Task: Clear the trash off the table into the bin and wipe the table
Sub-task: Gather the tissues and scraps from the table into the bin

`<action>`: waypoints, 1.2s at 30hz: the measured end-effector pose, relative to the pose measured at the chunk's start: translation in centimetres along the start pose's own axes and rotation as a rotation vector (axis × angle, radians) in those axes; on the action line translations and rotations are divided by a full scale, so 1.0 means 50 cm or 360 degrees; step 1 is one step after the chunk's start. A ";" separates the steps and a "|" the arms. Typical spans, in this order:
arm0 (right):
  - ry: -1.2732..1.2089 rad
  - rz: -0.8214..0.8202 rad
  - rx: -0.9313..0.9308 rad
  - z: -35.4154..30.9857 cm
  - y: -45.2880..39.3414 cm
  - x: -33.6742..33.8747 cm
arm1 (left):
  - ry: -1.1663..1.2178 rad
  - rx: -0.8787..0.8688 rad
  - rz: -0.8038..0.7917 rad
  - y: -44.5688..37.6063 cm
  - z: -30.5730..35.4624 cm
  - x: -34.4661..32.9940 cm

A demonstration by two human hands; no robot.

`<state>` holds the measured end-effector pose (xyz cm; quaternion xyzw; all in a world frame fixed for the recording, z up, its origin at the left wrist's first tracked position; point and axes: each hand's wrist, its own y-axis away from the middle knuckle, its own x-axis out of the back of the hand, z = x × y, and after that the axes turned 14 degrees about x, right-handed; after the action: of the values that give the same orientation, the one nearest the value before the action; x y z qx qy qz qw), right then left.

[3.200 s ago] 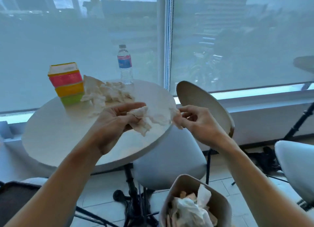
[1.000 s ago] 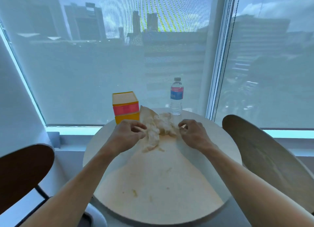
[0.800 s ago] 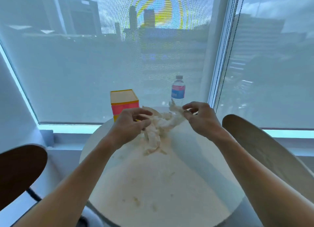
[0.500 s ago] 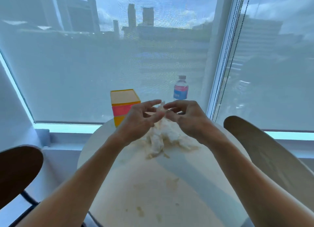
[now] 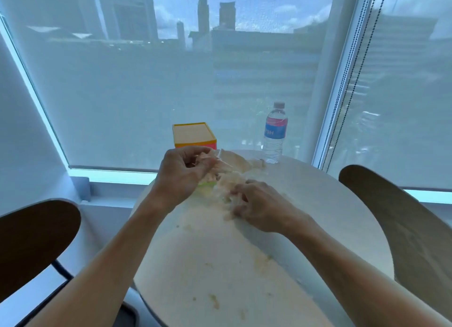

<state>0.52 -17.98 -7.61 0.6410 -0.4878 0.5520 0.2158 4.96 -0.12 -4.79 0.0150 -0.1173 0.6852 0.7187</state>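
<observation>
Both hands gathered the crumpled tissues on the round table.

The left hand (image 5: 182, 172) was raised a little, its fingers curled round a bunch of crumpled tissues (image 5: 230, 172), and the right hand (image 5: 254, 204) lay lower, just beside it, its fingers curled into the near edge of the same heap on the table (image 5: 318, 204). Behind the left hand stood a coloured tissue box (image 5: 194, 134), partly hidden, and further right of the heap a water bottle (image 5: 275, 133) stood upright. Toward the person from both hands, small crumbs and a yellowish smear (image 5: 214, 299) lay on the top. The step in hand seemed to be collecting the trash; wiping was not yet begun. The bin was not in view. Next, I think, both hands must press the loose heap into one bundle, so that no piece falls while carried.
</observation>
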 end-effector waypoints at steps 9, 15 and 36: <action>-0.0357 0.0530 -0.0091 0.012 0.061 0.102 | -0.0009 0.0118 0.0007 0.066 0.015 -0.020; -0.0527 0.0748 -0.0162 0.011 0.131 0.148 | 0.0056 0.0143 -0.0034 0.126 0.037 -0.063; -0.1219 0.1062 -0.0624 0.100 0.590 0.147 | 0.0076 0.0252 -0.0368 0.441 0.091 -0.300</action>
<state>-23.10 -37.61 -10.06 0.5544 -0.8022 0.2161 -0.0489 -18.03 -14.31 -6.26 0.0687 -0.0432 0.6050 0.7920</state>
